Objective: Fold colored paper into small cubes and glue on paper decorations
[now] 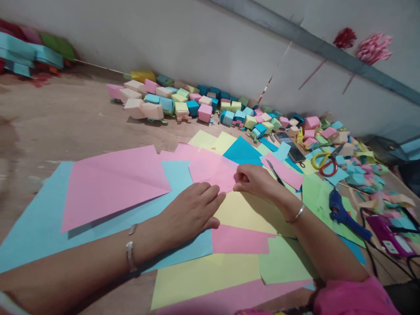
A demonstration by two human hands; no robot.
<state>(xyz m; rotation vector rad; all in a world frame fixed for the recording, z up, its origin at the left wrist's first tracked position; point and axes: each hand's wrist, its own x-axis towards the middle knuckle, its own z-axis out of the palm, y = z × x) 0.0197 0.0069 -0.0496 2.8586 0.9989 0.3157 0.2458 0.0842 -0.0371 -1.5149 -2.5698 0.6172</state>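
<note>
A piece of pink paper (212,167) with faint crease lines lies in front of me on the pile of sheets. My right hand (259,180) pinches its right corner between thumb and curled fingers. Stretched out flat, my left hand (193,209) rests with its fingertips at the paper's lower edge. Under the left forearm and hand spreads a light blue sheet (39,205). A larger pink sheet (114,186) lies on the blue one, left of my left hand. Yellow paper (246,214) shows below and between the hands.
Rows of small folded paper boxes (205,113) line the wall. Right of my hands lie a pen-like tool (274,171), a phone (290,146), scissors (324,164) with yellow and red handles, and a blue glue gun (348,214). A purple box (389,236) sits among cables.
</note>
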